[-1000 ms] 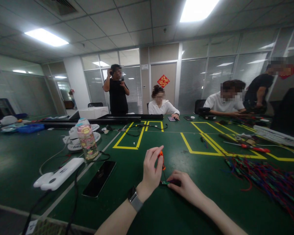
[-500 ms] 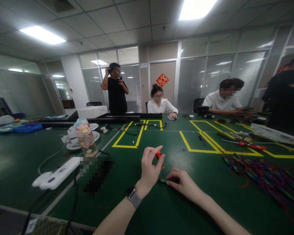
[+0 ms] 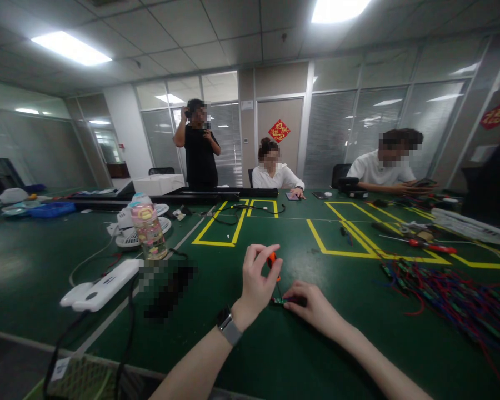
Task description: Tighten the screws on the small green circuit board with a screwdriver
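My left hand point(image 3: 256, 283), with a watch on its wrist, pinches the orange handle of a small screwdriver point(image 3: 272, 260) held upright, tip down. The tip meets a small green circuit board point(image 3: 279, 300) lying on the green table point(image 3: 216, 328). My right hand point(image 3: 312, 306) rests on the table and presses its fingertips on the right end of that board. Both hands are close together near the table's front middle.
A bundle of red, blue and green wires point(image 3: 450, 300) lies to the right. A white device point(image 3: 104, 283), a dark phone point(image 3: 169, 291), a drink bottle point(image 3: 148, 228) and a fan point(image 3: 133, 230) sit to the left. Three people are at the far side. Yellow tape boxes point(image 3: 345, 239) mark the table.
My left fingers have shifted on the screwdriver handle, as if turning it. The view has tilted slightly; a person at the far right has left the view.
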The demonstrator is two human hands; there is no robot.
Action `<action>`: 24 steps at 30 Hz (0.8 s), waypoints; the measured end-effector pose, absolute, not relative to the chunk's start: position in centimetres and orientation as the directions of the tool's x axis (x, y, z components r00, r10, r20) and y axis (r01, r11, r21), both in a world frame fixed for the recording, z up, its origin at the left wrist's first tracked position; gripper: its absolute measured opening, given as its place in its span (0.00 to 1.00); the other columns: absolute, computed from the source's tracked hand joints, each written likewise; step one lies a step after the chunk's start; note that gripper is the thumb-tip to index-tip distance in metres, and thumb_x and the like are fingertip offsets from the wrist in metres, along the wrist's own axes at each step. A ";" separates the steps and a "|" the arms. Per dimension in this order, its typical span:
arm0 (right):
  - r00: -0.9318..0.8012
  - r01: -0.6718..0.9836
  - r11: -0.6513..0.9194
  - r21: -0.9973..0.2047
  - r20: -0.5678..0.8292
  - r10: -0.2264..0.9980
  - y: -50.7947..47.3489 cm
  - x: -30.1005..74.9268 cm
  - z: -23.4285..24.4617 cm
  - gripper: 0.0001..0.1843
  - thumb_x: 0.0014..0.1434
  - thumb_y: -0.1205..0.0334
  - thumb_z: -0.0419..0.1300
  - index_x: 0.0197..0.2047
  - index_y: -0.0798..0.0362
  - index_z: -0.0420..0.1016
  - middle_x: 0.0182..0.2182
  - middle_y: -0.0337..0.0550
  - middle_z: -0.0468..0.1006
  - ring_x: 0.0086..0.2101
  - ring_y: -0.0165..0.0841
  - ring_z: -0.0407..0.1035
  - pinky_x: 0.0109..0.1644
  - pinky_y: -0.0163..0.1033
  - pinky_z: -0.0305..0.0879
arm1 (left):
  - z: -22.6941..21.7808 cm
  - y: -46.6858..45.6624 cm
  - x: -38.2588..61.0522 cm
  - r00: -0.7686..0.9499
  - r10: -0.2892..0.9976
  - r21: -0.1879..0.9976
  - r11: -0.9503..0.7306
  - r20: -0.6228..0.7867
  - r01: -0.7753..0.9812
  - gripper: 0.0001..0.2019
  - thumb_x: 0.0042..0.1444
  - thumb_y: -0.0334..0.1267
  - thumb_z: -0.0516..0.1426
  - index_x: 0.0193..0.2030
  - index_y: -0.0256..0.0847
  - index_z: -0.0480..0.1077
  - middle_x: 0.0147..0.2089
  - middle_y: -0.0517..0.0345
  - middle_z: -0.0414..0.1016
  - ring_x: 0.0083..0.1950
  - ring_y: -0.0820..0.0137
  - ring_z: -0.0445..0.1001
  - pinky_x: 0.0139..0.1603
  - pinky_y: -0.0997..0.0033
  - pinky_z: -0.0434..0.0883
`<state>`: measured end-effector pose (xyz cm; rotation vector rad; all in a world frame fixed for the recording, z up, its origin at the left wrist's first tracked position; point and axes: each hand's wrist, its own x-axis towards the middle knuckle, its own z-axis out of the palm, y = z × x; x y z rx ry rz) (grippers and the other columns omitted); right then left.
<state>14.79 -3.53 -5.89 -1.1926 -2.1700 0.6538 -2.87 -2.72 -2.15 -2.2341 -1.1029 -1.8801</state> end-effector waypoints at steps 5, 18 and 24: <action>-0.451 0.568 0.492 -0.660 0.251 0.857 -3.3 14.9 -6.2 0.07 0.57 0.65 0.62 0.37 0.53 0.81 0.35 0.44 0.76 0.35 0.35 0.71 0.40 0.37 0.67 | -1.9 -2.9 -2.8 0.072 0.517 0.433 -0.777 0.853 0.457 0.18 0.68 0.33 0.46 0.62 0.43 0.64 0.47 0.51 0.72 0.49 0.67 0.71 0.49 0.66 0.70; -0.458 0.578 0.487 -0.655 0.234 0.857 -3.4 14.9 -5.9 0.07 0.58 0.63 0.61 0.37 0.52 0.82 0.35 0.44 0.76 0.35 0.35 0.71 0.40 0.37 0.67 | -2.0 -2.8 -2.8 0.035 0.517 0.438 -0.757 0.855 0.485 0.17 0.68 0.34 0.46 0.61 0.42 0.64 0.45 0.51 0.71 0.46 0.66 0.70 0.47 0.65 0.70; -0.451 0.581 0.487 -0.653 0.240 0.860 -3.5 14.8 -5.8 0.07 0.57 0.64 0.62 0.37 0.53 0.82 0.34 0.43 0.76 0.35 0.35 0.71 0.40 0.36 0.67 | -2.1 -2.7 -2.8 0.020 0.502 0.418 -0.740 0.865 0.527 0.13 0.65 0.38 0.52 0.55 0.44 0.70 0.40 0.55 0.67 0.41 0.67 0.69 0.43 0.67 0.70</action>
